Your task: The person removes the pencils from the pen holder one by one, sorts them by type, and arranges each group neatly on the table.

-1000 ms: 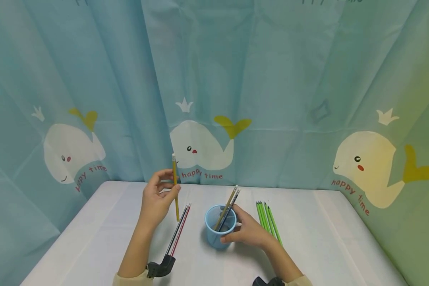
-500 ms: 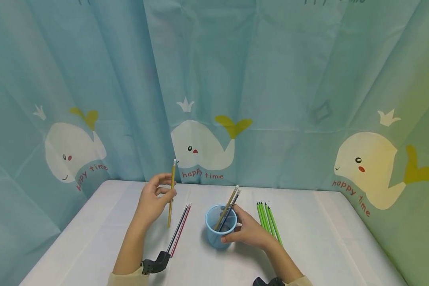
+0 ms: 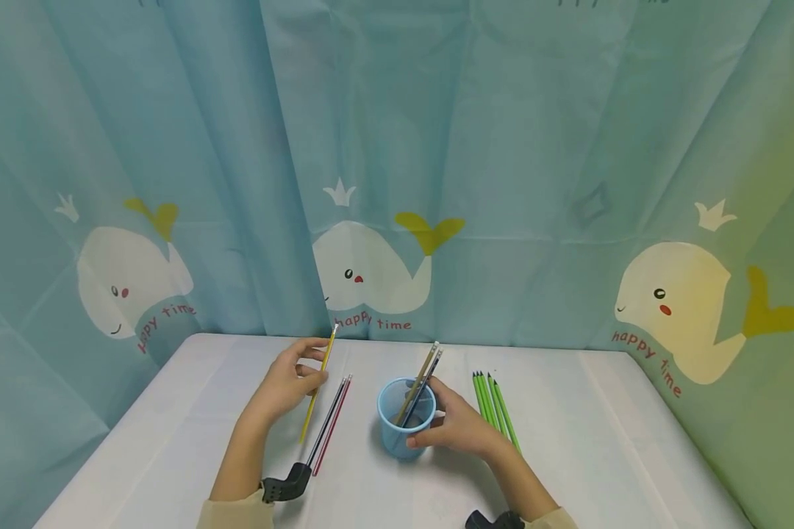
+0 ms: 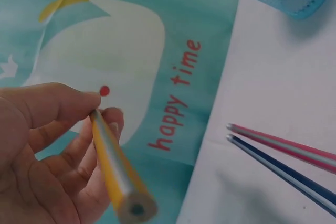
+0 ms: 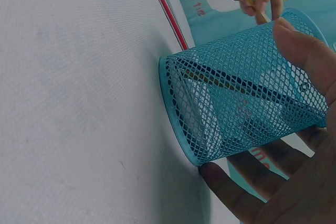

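My left hand [image 3: 291, 378] pinches a yellow pencil [image 3: 318, 385] between thumb and fingers, tilted with its white end up and away. In the left wrist view the flat unsharpened end of that pencil [image 4: 118, 174] points toward the camera. My right hand [image 3: 459, 420] holds a blue mesh pencil cup [image 3: 397, 439] upright from its right side. Inside lean a yellowish pencil [image 3: 415, 386] and a dark one [image 3: 430, 378], their tops above the rim. Through the mesh in the right wrist view, the pencils cross the cup [image 5: 247, 93] at a slant.
Between the left hand and the cup lie a dark blue striped pencil [image 3: 326, 422] and a red one [image 3: 334, 426], side by side. Several green pencils [image 3: 496, 408] lie right of the cup on the white table [image 3: 589, 441]. A whale-print curtain [image 3: 523, 279] hangs behind.
My left hand has lowered the yellow pencil toward the table, and the pencil now leans, its top to the right and its lower end to the left. The right hand and cup stay put.
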